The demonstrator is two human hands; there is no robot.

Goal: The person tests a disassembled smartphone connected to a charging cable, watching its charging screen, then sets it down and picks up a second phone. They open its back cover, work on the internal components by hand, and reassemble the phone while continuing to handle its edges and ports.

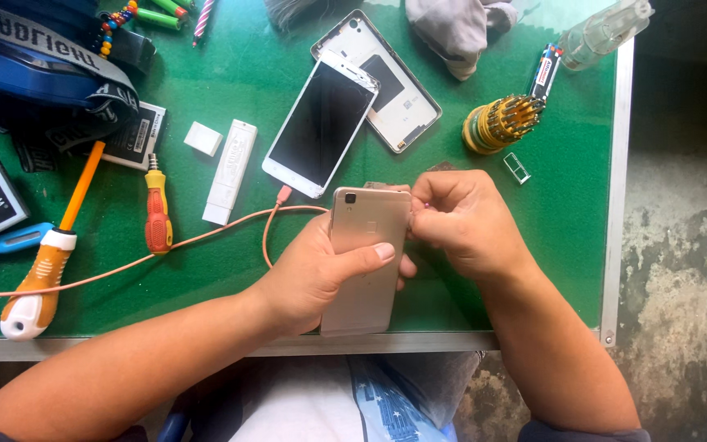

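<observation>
Slim gold metal-backed smartphone [363, 258], face down, camera lens at the top left corner, cradled over the near edge of the green felt-topped workbench [566, 245]. Left hand [321, 274] wrapped round the phone from the left, thumb laid across the back, fingers curled underneath, so closed firmly on it. Right hand [461, 219] bunched into a pinch at the phone's upper right edge, fingertips pressed together on something tiny there; can't tell what, too small and hidden. Probably light and rigid, but that smooth back looks slippery and the glass side underneath fragile, so gripping by the long edges like this seems the safe way, not by the flat faces.

Just beyond: a white-framed phone with a black screen [321, 127] lying on a separated white rear cover [398, 90]. Round yellow holder full of screwdriver bits [497, 123] near the right hand. Small metal SIM tray [516, 167] beside it. Thin pink cable [165, 250] snaking across the felt, red and yellow screwdriver [157, 214] further left.
</observation>
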